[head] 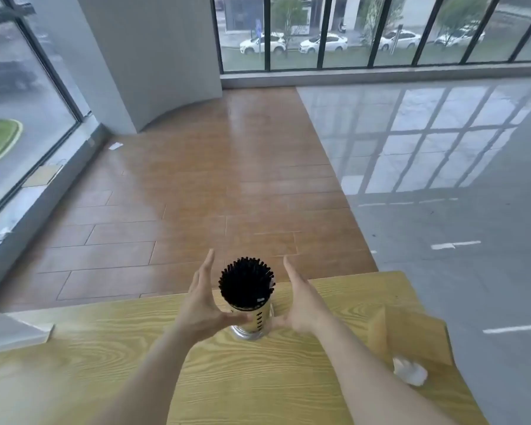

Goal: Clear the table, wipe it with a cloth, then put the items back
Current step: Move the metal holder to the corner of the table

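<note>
A clear holder (252, 326) packed with black sticks (246, 283) stands upright on the light wooden table (105, 351), near its far edge. My left hand (201, 302) is just left of the holder and my right hand (301, 302) just right of it. Both palms face it with the fingers stretched forward and apart. Both thumbs reach in to the holder's lower part and seem to touch it. No finger wraps around it. A crumpled white cloth (410, 371) lies on the table at the right.
A tan sheet of paper (411, 335) lies bent at the table's right side, partly under the cloth. A white slab (13, 332) overlaps the table's left corner. Beyond the far edge are wooden floor, grey tiles and large windows.
</note>
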Action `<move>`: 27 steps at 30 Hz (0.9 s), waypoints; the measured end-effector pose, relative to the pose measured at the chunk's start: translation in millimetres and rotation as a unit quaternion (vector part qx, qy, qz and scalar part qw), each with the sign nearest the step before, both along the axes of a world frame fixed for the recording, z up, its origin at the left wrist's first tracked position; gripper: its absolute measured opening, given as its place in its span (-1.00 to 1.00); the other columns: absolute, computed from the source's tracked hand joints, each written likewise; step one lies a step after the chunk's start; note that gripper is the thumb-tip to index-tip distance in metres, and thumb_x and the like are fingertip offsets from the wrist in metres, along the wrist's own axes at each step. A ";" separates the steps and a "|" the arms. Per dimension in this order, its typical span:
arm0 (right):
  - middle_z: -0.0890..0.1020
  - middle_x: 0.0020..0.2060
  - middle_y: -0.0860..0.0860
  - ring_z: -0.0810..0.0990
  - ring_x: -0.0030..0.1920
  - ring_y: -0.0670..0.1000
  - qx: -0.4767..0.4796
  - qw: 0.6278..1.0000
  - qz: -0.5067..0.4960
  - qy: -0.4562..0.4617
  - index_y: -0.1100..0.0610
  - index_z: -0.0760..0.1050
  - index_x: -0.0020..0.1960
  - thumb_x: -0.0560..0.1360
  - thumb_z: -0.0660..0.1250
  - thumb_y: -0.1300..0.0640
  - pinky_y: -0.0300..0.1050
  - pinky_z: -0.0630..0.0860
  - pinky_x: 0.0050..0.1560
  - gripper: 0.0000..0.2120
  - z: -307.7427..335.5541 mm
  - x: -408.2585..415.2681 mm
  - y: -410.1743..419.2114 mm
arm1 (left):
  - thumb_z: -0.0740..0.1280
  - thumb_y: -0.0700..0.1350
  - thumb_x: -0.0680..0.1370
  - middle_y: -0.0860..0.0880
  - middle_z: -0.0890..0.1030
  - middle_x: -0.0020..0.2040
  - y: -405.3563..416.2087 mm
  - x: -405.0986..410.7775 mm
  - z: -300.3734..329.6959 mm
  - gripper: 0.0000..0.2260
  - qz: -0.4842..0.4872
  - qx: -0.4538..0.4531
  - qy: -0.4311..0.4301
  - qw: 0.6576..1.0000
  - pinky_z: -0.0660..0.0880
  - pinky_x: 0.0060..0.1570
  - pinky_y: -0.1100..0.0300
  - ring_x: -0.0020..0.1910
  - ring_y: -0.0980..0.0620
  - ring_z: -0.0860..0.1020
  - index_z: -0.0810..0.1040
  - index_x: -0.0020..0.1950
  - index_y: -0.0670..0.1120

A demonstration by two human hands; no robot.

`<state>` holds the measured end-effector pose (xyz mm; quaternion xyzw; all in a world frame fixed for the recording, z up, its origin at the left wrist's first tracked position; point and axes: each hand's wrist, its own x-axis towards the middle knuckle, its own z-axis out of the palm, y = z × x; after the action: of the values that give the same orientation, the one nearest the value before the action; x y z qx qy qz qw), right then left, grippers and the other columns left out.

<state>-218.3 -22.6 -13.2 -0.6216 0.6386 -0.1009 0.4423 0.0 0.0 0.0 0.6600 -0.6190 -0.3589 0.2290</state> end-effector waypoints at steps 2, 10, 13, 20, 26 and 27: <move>0.04 0.64 -0.05 0.09 0.62 0.09 0.005 1.000 0.009 -0.020 -0.20 -0.29 0.61 0.08 0.72 -0.10 0.16 0.16 0.57 0.46 -10.3 3.4 -5.1 | 0.66 0.25 0.05 0.05 0.03 0.65 -3.6 -6.1 -10.3 0.39 0.010 0.017 0.028 0.999 0.19 0.52 -0.09 0.60 0.00 0.12 -0.27 0.58 0.24; 0.62 0.19 -0.10 0.64 0.15 0.01 -0.008 0.994 -0.063 -0.085 -0.05 0.45 0.36 0.21 0.71 0.10 0.04 0.60 0.21 -0.21 -27.0 17.4 2.1 | 0.67 -0.04 0.21 0.15 0.61 0.17 9.3 -18.5 -41.5 -0.14 0.106 0.029 0.015 0.994 0.51 0.17 0.00 0.23 0.01 0.57 0.33 0.43 0.07; 0.63 0.17 -0.11 0.65 0.11 -0.01 -0.023 0.994 -0.067 -0.085 -0.06 0.45 0.36 0.22 0.71 0.09 0.02 0.61 0.18 -0.21 -15.5 16.7 17.4 | 0.68 0.00 0.18 0.18 0.63 0.12 22.6 -18.5 -39.3 -0.22 0.111 0.015 0.038 0.993 0.53 0.16 -0.06 0.16 0.04 0.59 0.42 0.33 0.10; 0.58 0.09 -0.16 0.64 0.02 -0.08 -0.043 0.992 -0.088 -0.083 -0.02 0.44 0.35 0.24 0.70 0.13 -0.26 0.51 -0.05 -0.24 33.1 7.4 90.2 | 0.68 0.08 0.15 0.25 0.61 0.17 84.0 -27.0 -2.5 -0.22 0.080 -0.024 0.051 0.995 0.54 0.05 0.02 0.14 0.12 0.60 0.43 0.30 0.16; 0.55 0.09 -0.18 0.63 0.02 -0.10 -0.055 0.984 -0.143 -0.088 -0.02 0.44 0.32 0.27 0.68 0.12 -0.34 0.47 -0.18 -0.29 58.3 -24.6 175.6 | 0.69 0.07 0.17 0.20 0.60 0.20 148.5 -61.1 20.6 -0.17 0.023 -0.043 0.067 0.997 0.45 -0.04 0.11 0.08 0.14 0.58 0.41 0.36 0.11; 0.56 0.09 -0.18 0.62 0.00 -0.11 -0.056 0.984 -0.151 -0.082 -0.01 0.44 0.32 0.28 0.68 0.11 -0.36 0.46 -0.22 -0.30 58.8 -32.0 187.5 | 0.68 0.07 0.17 0.21 0.59 0.20 157.6 -69.1 20.9 -0.17 0.015 -0.039 0.071 0.997 0.45 -0.06 0.12 0.08 0.16 0.57 0.40 0.36 0.11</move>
<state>-250.3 165.0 45.5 -0.5313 0.6800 -0.2525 0.4377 -69.1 157.6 20.9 0.6327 -0.6047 -0.3770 0.3031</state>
